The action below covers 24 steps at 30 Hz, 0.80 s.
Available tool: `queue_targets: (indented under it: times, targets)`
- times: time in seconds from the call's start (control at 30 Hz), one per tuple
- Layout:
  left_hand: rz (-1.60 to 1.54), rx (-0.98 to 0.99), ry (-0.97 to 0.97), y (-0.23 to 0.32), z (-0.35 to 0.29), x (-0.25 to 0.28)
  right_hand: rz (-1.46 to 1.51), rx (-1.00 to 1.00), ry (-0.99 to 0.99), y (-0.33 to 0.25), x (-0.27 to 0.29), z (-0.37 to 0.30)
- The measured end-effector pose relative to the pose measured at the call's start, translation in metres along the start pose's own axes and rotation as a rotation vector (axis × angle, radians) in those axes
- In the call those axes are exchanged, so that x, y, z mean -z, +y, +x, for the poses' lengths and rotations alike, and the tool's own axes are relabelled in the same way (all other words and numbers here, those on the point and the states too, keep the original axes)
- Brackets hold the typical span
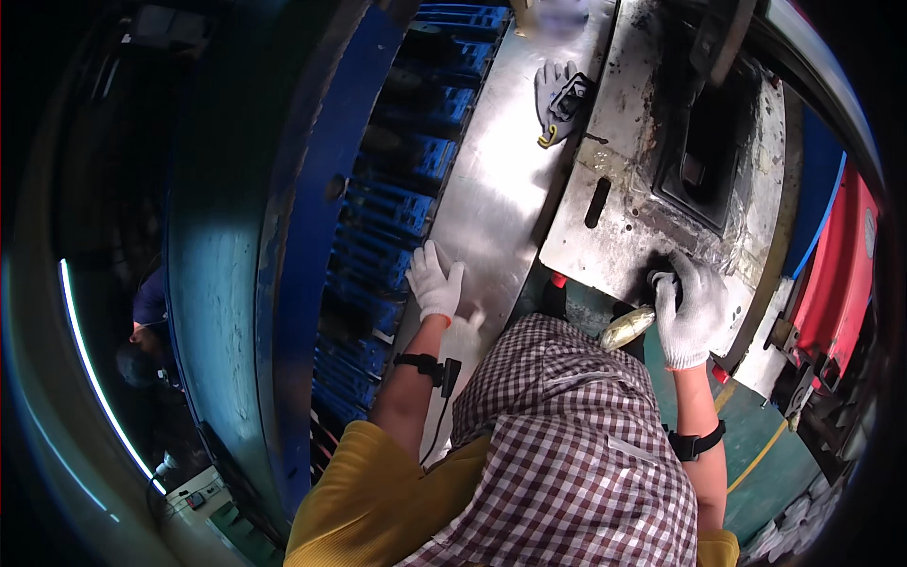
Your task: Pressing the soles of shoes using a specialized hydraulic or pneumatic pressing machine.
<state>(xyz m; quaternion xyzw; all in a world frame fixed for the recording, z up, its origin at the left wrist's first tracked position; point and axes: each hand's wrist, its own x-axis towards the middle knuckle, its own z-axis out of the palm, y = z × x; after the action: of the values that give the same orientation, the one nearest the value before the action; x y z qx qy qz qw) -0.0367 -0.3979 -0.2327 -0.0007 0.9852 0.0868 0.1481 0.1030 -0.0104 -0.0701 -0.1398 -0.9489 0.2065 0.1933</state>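
Note:
My left hand (434,282), in a white knit glove, lies with fingers apart on the edge of a long shiny metal plate (491,180). Its reflection shows in the plate. My right hand (693,307), gloved the same way, is closed around a tool with a yellowish, tape-like wrapped handle (627,328). The handle sticks out toward my apron; the tool's other end is hidden by the hand and dark shadow. That hand is over the near part of a stained metal machine table (590,250).
A grey work glove (559,99) lies on the plate's far part, with a dark object on it. Blue slatted machinery (378,227) runs along the left. A dark rectangular opening (704,161) is set in the machine table. A red machine part (836,269) stands at right; another person (149,312) is far left.

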Motion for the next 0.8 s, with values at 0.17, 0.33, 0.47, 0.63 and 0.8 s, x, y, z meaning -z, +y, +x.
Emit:
queue_targets:
  times: [0.17,0.33,0.47,0.63,0.8]
  targets:
    - [-0.061,0.042,0.093,-0.01,0.002,-0.013,-0.034,-0.043,-0.04,0.001,0.001,-0.005]
    - [-0.037,0.155,0.072,0.0,0.007,-0.011,-0.013,-0.011,0.024,0.002,0.0,-0.007]
    - [-0.022,0.241,0.037,0.006,0.014,-0.007,-0.035,-0.001,0.042,0.005,0.0,-0.009]
    - [0.001,0.313,0.101,0.007,0.019,-0.008,-0.047,-0.014,0.051,0.001,0.0,-0.007]
    - [-0.086,0.339,0.057,-0.011,0.015,0.007,-0.044,-0.008,0.043,-0.001,-0.001,-0.007]
